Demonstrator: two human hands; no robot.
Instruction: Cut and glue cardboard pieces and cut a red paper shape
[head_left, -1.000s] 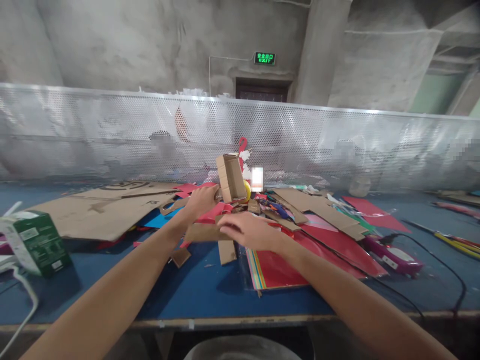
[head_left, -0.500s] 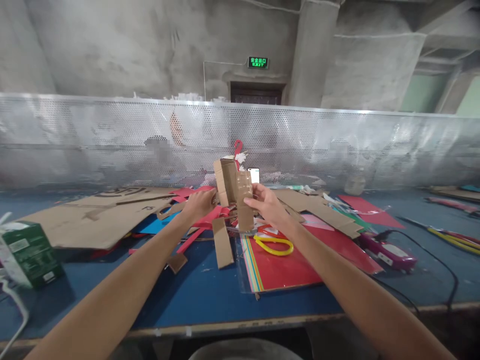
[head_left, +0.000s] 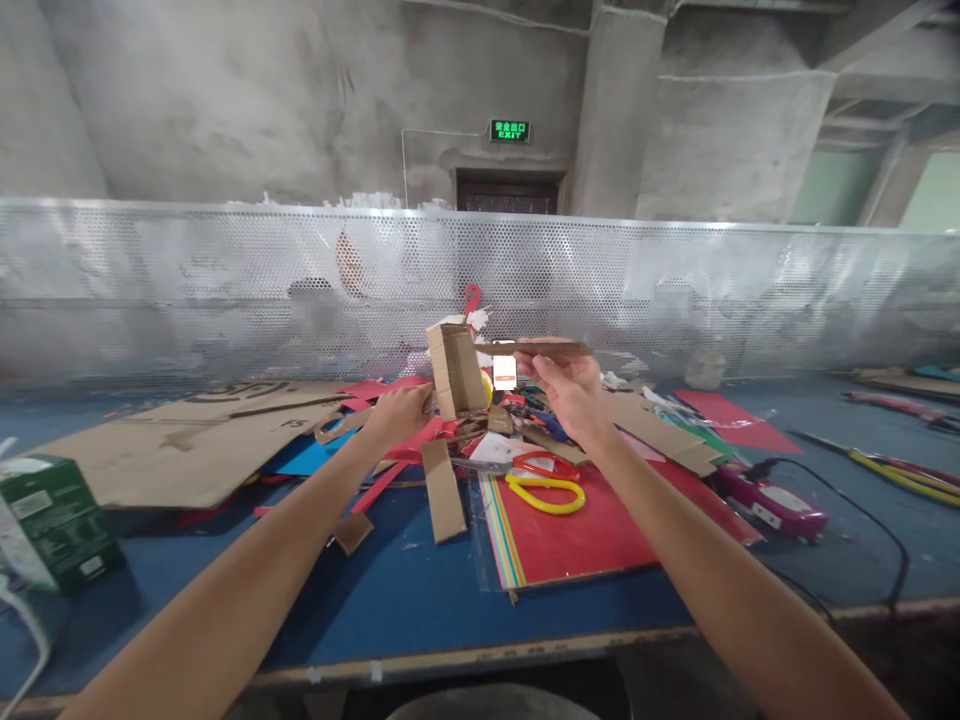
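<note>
My left hand [head_left: 403, 408] is closed at the lower left side of a small open-fronted cardboard box [head_left: 459, 372], which stands upright with its hollow side towards the right. Raised to the right of the box, my right hand [head_left: 574, 390] pinches a flat cardboard piece [head_left: 541, 348] from below. That piece is seen nearly edge-on, and its left end points at the box. Below the hands lie scissors [head_left: 547, 494] with yellow and red handles on a pack of coloured paper [head_left: 600, 540]. A loose cardboard strip [head_left: 444, 495] rests on the blue table.
A phone [head_left: 505, 368] with a lit screen stands behind the hands. Large cardboard [head_left: 187, 440] and a green box [head_left: 56, 525] lie to the left. On the right are a purple device [head_left: 780, 505] with a black cord and long yellow-handled pliers [head_left: 892, 470]. A perforated metal screen [head_left: 600, 280] runs behind.
My right hand has moved up and right, away from the box. Its cardboard piece has turned from upright to flat, edge-on. The left hand and box have barely moved.
</note>
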